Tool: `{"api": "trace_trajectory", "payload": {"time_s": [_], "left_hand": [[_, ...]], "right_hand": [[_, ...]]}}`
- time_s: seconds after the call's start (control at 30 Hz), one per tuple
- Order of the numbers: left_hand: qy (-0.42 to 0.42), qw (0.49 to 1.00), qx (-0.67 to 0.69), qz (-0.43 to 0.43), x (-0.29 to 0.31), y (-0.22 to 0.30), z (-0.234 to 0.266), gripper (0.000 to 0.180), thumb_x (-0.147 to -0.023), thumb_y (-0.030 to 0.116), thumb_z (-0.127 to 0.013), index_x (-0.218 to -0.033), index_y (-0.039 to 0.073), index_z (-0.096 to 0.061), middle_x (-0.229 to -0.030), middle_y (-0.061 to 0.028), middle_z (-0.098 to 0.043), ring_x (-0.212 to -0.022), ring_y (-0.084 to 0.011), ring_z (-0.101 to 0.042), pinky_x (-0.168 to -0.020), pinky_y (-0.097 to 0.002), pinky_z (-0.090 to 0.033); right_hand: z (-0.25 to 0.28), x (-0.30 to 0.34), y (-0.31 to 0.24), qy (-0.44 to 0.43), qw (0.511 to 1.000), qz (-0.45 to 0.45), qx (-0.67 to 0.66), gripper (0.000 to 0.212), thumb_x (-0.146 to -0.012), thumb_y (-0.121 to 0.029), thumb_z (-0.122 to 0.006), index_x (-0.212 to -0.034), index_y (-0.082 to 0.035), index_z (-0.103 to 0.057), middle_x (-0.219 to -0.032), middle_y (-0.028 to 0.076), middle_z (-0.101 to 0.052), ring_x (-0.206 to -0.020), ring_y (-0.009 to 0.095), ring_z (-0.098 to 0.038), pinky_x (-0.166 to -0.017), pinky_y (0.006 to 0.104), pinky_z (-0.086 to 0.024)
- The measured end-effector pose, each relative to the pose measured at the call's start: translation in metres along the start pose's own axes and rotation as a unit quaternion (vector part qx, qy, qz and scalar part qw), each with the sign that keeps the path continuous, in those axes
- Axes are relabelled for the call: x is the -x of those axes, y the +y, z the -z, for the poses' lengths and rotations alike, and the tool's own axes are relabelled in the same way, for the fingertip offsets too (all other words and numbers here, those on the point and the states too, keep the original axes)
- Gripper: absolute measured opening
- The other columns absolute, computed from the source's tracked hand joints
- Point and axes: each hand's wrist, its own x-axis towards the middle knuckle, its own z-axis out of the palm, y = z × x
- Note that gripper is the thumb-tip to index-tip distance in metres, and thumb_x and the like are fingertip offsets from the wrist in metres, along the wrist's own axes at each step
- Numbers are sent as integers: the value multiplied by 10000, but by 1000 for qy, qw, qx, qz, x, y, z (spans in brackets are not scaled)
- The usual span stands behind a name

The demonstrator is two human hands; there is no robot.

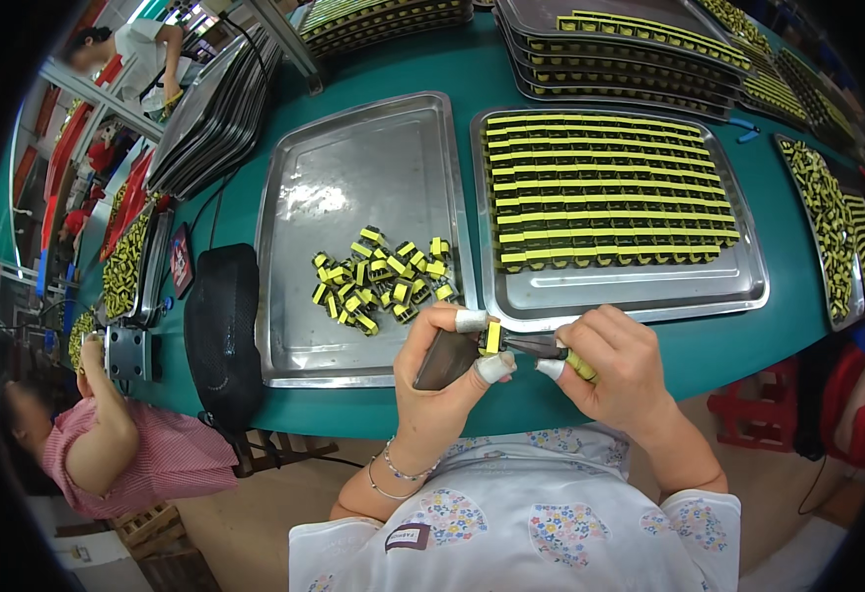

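My left hand, with white wraps on thumb and finger, pinches a small transformer with yellow tape round a black body. A dark flat block lies against the palm of the same hand. My right hand is closed round a dark pointed tool with a yellow-green grip, which looks like tweezers. The tool's tip reaches the transformer. Just beyond my hands, a loose heap of similar transformers lies in the left metal tray. Neat rows of them fill most of the right metal tray.
Stacked loaded trays stand at the back right. A black case lies left of the left tray, near piled empty trays. Another filled tray is at far right. Co-workers sit and stand on the left.
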Motion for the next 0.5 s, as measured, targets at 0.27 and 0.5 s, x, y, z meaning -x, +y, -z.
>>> {"api": "trace_trajectory", "payload": {"time_s": [0.27, 0.5], "left_hand": [[12, 999, 31, 25, 2, 2, -2, 350, -782, -6, -726, -1043, 27, -495, -1039, -95, -562, -818, -148, -607, -619, -276, -568], [20, 999, 31, 30, 2, 4, -4, 348, -786, -2, -724, -1049, 23, -497, -1040, -92, -553, -810, -153, -611, -621, -282, -570]], "right_hand": [[3, -4, 2, 5, 997, -41, -62, 242, -704, -171, -735, -842, -9, -618, -766, 110, -591, -691, 297, -563, -614, 366, -454], [-1, -5, 0, 4, 999, -19, -39, 246, -674, -133, -729, -855, -8, -618, -769, 111, -589, -691, 296, -563, -602, 372, -454]]}}
